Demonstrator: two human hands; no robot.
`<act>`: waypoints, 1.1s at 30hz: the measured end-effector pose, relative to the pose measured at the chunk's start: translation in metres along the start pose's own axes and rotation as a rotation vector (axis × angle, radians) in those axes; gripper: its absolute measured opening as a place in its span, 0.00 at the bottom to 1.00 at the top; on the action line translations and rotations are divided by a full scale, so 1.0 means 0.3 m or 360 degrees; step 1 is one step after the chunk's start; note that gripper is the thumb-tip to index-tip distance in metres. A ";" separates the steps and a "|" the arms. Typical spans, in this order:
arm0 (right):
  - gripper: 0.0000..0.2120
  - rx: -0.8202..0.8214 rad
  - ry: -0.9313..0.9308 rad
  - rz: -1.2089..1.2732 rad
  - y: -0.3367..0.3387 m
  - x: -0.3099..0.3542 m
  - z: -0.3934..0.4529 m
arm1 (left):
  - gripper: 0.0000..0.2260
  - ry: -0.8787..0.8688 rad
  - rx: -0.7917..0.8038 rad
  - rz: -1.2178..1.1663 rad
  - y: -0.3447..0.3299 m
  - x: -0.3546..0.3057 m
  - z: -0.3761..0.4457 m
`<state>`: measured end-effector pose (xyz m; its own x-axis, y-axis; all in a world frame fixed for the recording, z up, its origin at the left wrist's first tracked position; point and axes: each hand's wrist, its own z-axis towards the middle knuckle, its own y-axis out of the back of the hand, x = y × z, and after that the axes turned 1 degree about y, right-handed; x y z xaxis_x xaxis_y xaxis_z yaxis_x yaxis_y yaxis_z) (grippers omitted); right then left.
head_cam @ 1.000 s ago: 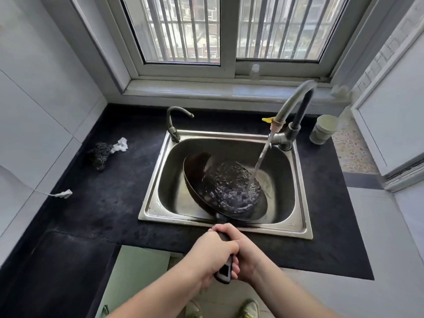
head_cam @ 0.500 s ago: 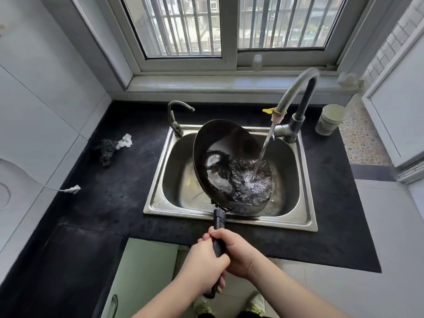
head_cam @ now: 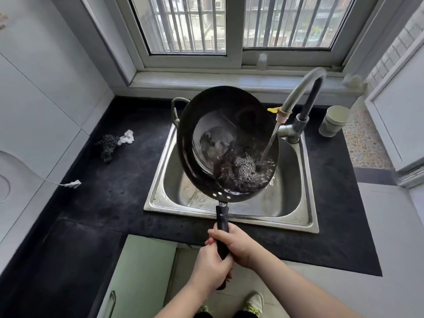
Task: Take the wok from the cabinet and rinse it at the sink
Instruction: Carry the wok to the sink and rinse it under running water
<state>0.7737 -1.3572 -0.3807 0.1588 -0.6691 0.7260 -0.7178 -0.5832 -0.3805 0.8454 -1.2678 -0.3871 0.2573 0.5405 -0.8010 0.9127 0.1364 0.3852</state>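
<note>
wok [head_cam: 226, 143] now tipped steeply over sink [head_cam: 231, 222], both hands' grip (left [head_cam: 210, 268], right [head_cam: 237, 245]) wrapped round handle [head_cam: 222, 228]; water pooling low, swirl-and-dump likely.

There is one view only, from a wide-angle camera worn on the person's head. It looks forward and steeply down over the sink [head_cam: 296, 222], which sits near the middle of the frame, close below. The window [head_cam: 234, 28] fills the top edge, straight ahead. The dark counter [head_cam: 114, 191] spreads to both sides, its lines bowed by the lens. Both forearms enter from the bottom edge, and the person's shoes [head_cam: 253, 302] show directly beneath on the floor, so the camera stands right at the counter's front edge.
</note>
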 end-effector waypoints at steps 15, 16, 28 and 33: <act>0.06 -0.0590 0.0163 -0.0863 0.041 0.005 0.017 | 0.06 0.0036 0.0167 -0.0419 -0.066 -0.008 0.089; 0.07 -0.0631 0.0168 -0.0900 0.044 0.006 0.016 | 0.06 0.0032 0.0191 -0.0445 -0.068 -0.014 0.092; 0.08 -0.0928 0.0126 -0.1086 0.066 0.043 -0.024 | 0.03 0.0007 0.0619 -0.0704 -0.075 -0.098 0.085; 0.10 -0.1041 -0.0008 -0.1120 0.075 0.045 -0.048 | 0.02 0.0101 0.0709 -0.0807 -0.088 -0.131 0.053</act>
<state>0.7499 -1.3727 -0.3711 0.6994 -0.2670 0.6630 -0.6930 -0.4803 0.5376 0.8162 -1.3058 -0.3730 -0.2440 0.5493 -0.7992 0.9628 0.0383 -0.2676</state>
